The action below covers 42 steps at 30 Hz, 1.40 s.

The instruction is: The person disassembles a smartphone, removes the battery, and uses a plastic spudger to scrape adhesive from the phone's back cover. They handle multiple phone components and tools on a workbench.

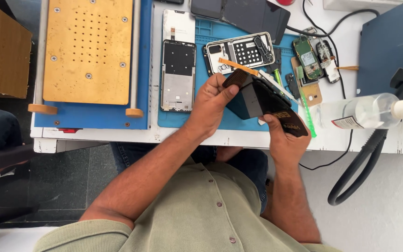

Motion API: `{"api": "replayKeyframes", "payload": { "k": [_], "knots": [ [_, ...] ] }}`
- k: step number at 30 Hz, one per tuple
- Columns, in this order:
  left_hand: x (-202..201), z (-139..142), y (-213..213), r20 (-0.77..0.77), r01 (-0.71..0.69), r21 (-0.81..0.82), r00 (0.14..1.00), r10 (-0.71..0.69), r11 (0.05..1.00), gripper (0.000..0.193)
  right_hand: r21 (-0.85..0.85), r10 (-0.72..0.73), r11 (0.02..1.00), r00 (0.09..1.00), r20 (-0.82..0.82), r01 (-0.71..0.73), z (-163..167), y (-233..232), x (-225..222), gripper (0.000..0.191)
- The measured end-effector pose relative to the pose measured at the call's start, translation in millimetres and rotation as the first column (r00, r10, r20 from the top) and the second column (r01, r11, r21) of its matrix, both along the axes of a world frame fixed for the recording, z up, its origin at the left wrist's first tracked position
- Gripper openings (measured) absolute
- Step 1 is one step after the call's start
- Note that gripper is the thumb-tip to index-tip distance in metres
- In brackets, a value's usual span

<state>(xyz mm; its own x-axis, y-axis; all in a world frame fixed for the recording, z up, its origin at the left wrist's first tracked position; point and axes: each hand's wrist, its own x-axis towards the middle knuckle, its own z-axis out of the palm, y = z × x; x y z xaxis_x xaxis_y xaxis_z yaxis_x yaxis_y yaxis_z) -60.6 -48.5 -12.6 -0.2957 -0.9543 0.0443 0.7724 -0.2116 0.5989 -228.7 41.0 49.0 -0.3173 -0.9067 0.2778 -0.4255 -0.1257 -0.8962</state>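
My left hand [211, 105] grips the upper left corner of a black phone screen panel [256, 98], thumb pressed on its edge. My right hand [288, 137] holds the panel's lower right end, where a dark film with gold markings [291, 122] is curling off. An orange flex strip [239, 66] and a thin white strip [276, 86] stick out along the panel's far edge. Both hands hover over the near edge of a blue work mat [201, 32] on the white bench.
An opened phone body [241, 52], a grey phone frame [178, 74] and a white panel [179, 25] lie on the mat. Circuit boards [314, 58] sit at right beside a clear bottle [367, 112]. A gold-plated separator machine [88, 51] fills the left. A black hose [357, 168] hangs at right.
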Motion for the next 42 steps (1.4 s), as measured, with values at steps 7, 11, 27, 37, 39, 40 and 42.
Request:
{"api": "replayKeyframes", "payload": {
  "k": [7,11,27,37,39,40,42],
  "knots": [
    [5.3,-7.2,6.6,0.027,-0.007,-0.006,1.0,0.007,1.0,0.02,0.067,-0.003,0.998,0.992,-0.128,0.012,14.8,4.2,3.5,0.018],
    [4.6,-5.8,4.5,0.054,0.018,-0.006,0.998,-0.018,1.0,0.02,-0.028,0.008,1.0,0.999,-0.051,-0.01,0.6,2.1,1.9,0.016],
    [4.5,3.1,4.2,0.081,0.037,-0.005,0.996,-0.037,0.999,0.016,-0.107,-0.042,0.993,0.997,0.061,0.048,-56.5,7.9,2.3,0.025],
    [-1.8,-13.1,9.6,-0.007,-0.062,0.01,0.998,0.062,0.998,0.02,0.08,-0.017,0.996,0.993,-0.113,0.026,-14.0,-0.2,-2.0,0.02],
    [-2.0,-14.7,11.0,-0.019,-0.085,0.02,0.996,0.085,0.996,0.022,0.104,0.024,0.995,0.987,-0.156,-0.008,-5.2,-1.3,-3.5,0.018],
    [-2.1,-15.2,10.8,-0.001,-0.082,0.021,0.997,0.082,0.996,0.021,0.115,0.024,0.993,0.99,-0.142,-0.008,-2.8,-2.0,-4.3,0.018],
    [-1.7,-15.3,10.2,0.039,-0.085,0.023,0.996,0.084,0.996,0.019,0.136,0.032,0.991,0.993,-0.11,-0.017,-2.7,-3.3,-5.3,0.018]
  ]
}}
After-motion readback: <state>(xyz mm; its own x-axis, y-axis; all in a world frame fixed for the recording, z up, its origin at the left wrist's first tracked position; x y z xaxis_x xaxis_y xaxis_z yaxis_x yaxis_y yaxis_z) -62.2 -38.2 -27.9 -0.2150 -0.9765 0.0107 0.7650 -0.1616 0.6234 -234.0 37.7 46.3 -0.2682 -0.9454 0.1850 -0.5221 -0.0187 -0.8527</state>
